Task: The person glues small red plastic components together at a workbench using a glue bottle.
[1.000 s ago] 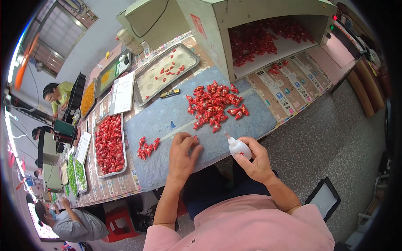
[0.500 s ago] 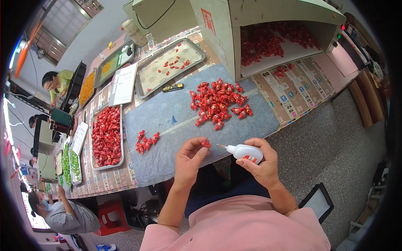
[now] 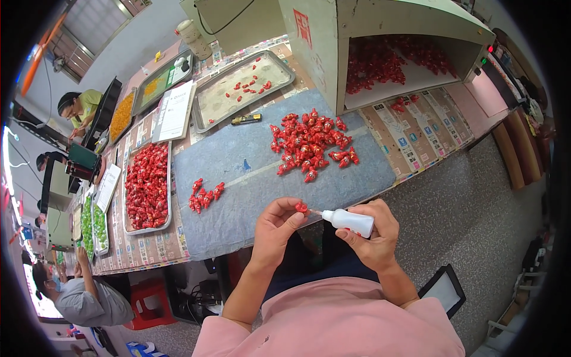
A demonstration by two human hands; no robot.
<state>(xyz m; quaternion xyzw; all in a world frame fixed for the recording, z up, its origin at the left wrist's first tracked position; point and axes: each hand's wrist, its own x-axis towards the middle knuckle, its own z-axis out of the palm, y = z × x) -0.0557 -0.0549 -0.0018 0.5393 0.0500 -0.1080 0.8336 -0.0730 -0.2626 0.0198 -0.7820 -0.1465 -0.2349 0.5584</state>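
Observation:
Between the thumb and fingers of my left hand (image 3: 275, 233), I pinch a small red plastic figure part (image 3: 301, 207). My right hand (image 3: 380, 238) is wrapped round a white squeeze bottle (image 3: 350, 221) with a thin needle tip. The bottle lies sideways, its tip pointing left and touching or almost touching the red part; I cannot tell which. Beyond my hands, a pile of red figures (image 3: 309, 143) rests on a blue-grey cloth (image 3: 232, 160). Several more red figures (image 3: 205, 196) lie in a small group at the cloth's left.
Left of the cloth stands a metal tray (image 3: 148, 231) heaped with red figures. A larger tray (image 3: 217, 107) behind holds a few red pieces. A yellow-and-black stick-like item (image 3: 247, 119) lies nearby. An open-fronted cabinet (image 3: 315, 53) rises at the back right. Co-workers sit at far left.
My left hand has moved slightly right with the red part, which has turned. The bottle has tilted in my right hand, and its tip has come up to the part.

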